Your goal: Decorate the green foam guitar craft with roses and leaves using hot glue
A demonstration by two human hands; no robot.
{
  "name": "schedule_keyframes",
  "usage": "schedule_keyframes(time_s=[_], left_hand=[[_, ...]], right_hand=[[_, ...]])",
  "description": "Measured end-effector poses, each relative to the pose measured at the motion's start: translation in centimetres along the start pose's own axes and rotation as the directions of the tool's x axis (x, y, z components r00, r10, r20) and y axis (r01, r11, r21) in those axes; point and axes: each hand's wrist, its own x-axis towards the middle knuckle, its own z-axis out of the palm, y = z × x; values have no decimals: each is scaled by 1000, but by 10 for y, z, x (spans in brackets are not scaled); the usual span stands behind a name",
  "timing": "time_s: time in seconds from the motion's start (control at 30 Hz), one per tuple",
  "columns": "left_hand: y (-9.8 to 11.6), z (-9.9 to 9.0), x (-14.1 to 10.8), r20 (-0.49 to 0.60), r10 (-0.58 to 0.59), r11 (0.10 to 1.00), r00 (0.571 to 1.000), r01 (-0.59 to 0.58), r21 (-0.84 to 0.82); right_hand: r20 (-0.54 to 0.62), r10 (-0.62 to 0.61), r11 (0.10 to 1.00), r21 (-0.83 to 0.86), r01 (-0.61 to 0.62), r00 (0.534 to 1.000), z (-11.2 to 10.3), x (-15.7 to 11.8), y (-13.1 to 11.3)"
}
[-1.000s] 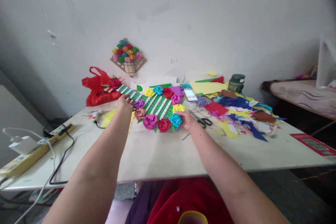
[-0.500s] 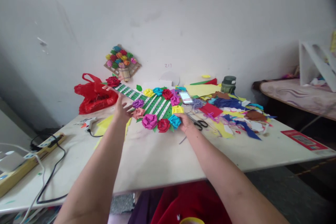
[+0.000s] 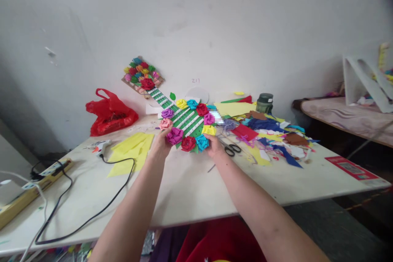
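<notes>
A green guitar-shaped craft [image 3: 181,116] with white strips is held up over the table, its neck slanting to the upper left. Paper flowers in several colours ring its body, and a red paper flower [image 3: 147,84] tops the neck. My left hand [image 3: 162,142] grips the lower left edge by the magenta flower [image 3: 175,135]. On the right edge, my right hand [image 3: 214,145] holds on beside the blue flower [image 3: 202,142]. Some fingers of both hands are hidden behind the craft.
Black-handled scissors [image 3: 232,150] lie right of my right hand, before a heap of paper scraps [image 3: 270,127]. Yellow paper [image 3: 132,151], a corded glue gun [image 3: 102,146] and a red plastic bag [image 3: 110,114] are at the left. A dark green jar [image 3: 264,103] stands behind.
My left hand has moved from the neck down to the lower left edge of the craft and closed on it. The neck now points more steeply upward. My right hand keeps its hold.
</notes>
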Motion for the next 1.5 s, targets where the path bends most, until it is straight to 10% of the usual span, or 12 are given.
schedule_keyframes(time_s=[0.37,0.83,1.2,1.5], left_hand=[[-16,-25,8,143,75,997,987,-79,26],[-22,-36,22,-99,107,993,989,-112,-41],[-15,-24,20,-448,249,968,859,-214,128],[-6,-29,23,-314,301,935,900,-214,282]], right_hand=[[41,21,998,-53,-19,999,3,-1,6],[66,-59,982,-176,70,996,17,-11,9],[48,-111,975,-190,118,993,19,-7,15],[118,-307,857,-397,328,944,33,-16,14]])
